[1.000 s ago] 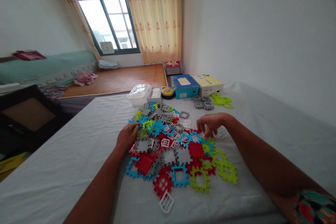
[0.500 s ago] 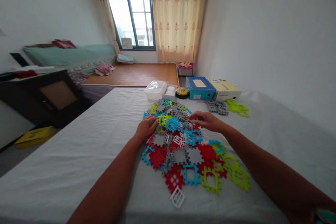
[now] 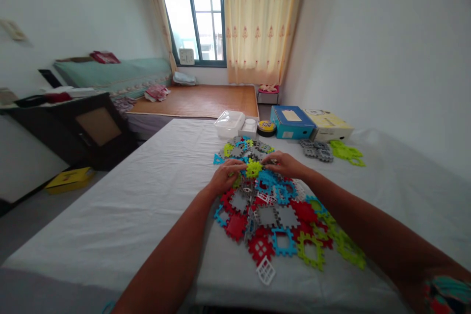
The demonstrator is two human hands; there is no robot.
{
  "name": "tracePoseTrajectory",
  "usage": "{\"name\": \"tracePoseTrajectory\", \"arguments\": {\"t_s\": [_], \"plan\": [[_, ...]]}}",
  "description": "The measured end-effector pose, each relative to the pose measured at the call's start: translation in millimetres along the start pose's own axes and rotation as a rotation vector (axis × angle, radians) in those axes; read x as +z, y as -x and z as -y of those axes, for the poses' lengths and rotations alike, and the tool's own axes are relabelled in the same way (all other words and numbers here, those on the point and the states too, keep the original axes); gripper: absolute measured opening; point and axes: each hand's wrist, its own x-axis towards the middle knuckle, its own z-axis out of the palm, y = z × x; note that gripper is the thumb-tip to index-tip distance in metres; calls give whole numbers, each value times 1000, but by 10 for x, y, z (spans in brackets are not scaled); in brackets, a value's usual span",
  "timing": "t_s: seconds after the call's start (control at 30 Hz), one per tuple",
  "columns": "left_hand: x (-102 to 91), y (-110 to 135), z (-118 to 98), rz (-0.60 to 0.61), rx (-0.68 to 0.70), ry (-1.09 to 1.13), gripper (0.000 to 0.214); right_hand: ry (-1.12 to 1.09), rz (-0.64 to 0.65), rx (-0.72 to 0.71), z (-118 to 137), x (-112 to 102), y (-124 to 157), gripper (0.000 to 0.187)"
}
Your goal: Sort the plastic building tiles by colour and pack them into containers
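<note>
A lime-green interlocking plastic tile (image 3: pixel 253 168) with toothed edges is held between my two hands, over a heap of similar tiles on the bed-like table. My left hand (image 3: pixel 225 176) grips its left side, index finger stretched along it. At the right edge, the bent fingers of my right hand (image 3: pixel 282 164) close on the same tile; their tips are partly hidden. Just below lie blue tiles (image 3: pixel 265 181), grey tiles (image 3: pixel 267 216) and red tiles (image 3: pixel 236 225). A white lattice window piece (image 3: pixel 265 271) lies at the heap's near end.
Behind the heap stand a clear plastic box (image 3: pixel 228 125), a round yellow-and-black tin (image 3: pixel 267 128), a blue box (image 3: pixel 293 122) and a yellow-white box (image 3: pixel 327 125). Grey tiles (image 3: pixel 316 150) and lime-green tiles (image 3: pixel 346 153) lie apart at the right. White cloth (image 3: pixel 147 196) covers the table.
My right hand has come left to the lime-green tile. My left hand has moved right with that tile, which now sits between both hands. The whole view has shifted a little.
</note>
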Motion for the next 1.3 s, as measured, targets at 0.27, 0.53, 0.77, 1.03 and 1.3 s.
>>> {"name": "tracePoseTrajectory", "arguments": {"t_s": [0.27,0.53,0.77,1.03,1.3], "plan": [[123,-164,-470,269,214,96,39,12,-73,103,28,-252,496,27],[-222,-256,-840,120,105,36,29,155,220,356,112,-706,1724,63],[-156,211,-1723,703,401,-93,45,140,185,409,107,-284,2530,106],[222,323,-1345,632,566,-312,49,88,-46,221,59,206,1680,100],[79,-212,-1035,425,495,-516,29,-139,-257,162,-3,129,756,44]]}}
